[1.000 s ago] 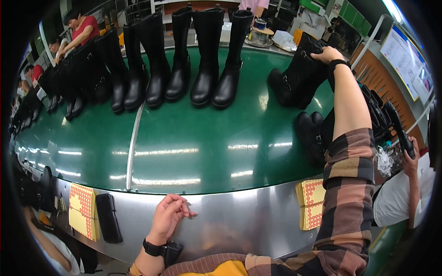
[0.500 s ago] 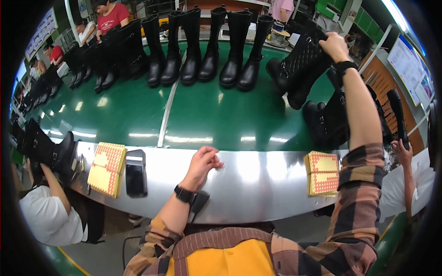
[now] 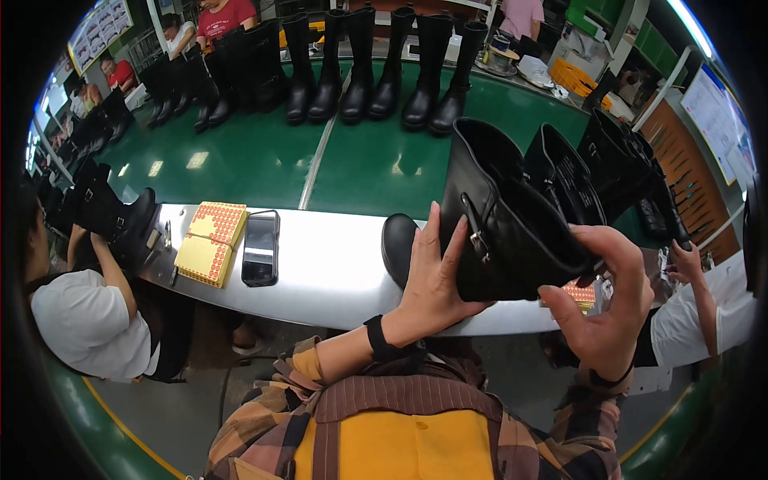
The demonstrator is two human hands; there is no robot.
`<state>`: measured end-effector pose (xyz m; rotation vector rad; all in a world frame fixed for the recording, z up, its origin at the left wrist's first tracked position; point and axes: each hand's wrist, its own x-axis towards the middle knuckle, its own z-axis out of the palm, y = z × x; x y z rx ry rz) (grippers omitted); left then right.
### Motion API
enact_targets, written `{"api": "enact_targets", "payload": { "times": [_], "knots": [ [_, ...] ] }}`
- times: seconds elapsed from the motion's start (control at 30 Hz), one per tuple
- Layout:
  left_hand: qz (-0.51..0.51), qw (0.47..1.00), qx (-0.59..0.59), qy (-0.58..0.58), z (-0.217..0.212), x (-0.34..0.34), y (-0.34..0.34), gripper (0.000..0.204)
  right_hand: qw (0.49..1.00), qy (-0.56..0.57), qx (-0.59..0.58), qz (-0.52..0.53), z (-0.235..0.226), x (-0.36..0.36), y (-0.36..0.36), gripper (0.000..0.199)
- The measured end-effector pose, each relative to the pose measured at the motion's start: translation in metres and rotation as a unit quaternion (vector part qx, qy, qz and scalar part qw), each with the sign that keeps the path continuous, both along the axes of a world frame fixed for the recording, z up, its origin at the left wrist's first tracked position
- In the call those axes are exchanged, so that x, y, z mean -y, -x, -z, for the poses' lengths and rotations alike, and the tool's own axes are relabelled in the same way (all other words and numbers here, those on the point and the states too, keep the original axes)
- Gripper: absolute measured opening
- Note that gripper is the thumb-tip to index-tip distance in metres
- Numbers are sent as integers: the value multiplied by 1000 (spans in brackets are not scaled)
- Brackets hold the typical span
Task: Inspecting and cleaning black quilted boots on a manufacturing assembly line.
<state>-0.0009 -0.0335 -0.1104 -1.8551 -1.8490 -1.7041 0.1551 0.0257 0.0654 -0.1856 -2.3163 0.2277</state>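
Observation:
A black leather boot with a buckled strap leans over the metal table edge in front of me, its shaft mouth facing up toward me. My left hand grips the side of the shaft, fingers spread along the leather beside the buckle. The rim on the near right is between the thumb and fingers of my right hand. The boot's rounded toe shows left of my left fingers. Just behind it stands a second black boot, partly hidden by the first.
On the metal edge lie a yellow card stack with red dots and a dark phone-like device. Another card stack is mostly covered. Black boots line the green conveyor. Co-workers sit left and right.
My right hand has brought boots from the far right of the conveyor to the near edge. My left hand, holding nothing before, now grips one boot. My view has shifted.

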Motion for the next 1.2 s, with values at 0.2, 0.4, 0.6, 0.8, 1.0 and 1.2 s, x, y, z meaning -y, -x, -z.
{"api": "enact_targets", "payload": {
  "times": [0.2, 0.4, 0.6, 0.8, 1.0, 1.2],
  "knots": [
    [103, 991, 89, 20, 17, 11, 13, 115, 944, -59, -310, 99, 79, -44, -57, 81],
    [175, 905, 354, 158, 50, 49, 30, 95, 933, 339, -62, 100, 217, -39, -28, 86],
    [42, 972, 177, 149, 77, 50, 15, 89, 878, 462, 9, 126, 254, -43, 2, 46],
    [27, 959, 255, 124, 73, 59, 19, 56, 870, 468, 17, 156, 240, -29, -10, 37],
    [-14, 938, 277, 206, 72, 67, 35, 55, 869, 476, 51, 125, 240, -26, -15, 36],
    [46, 902, 397, 164, 58, 77, 40, 49, 820, 562, -80, 68, 236, -30, -15, 42]
  ]
}}
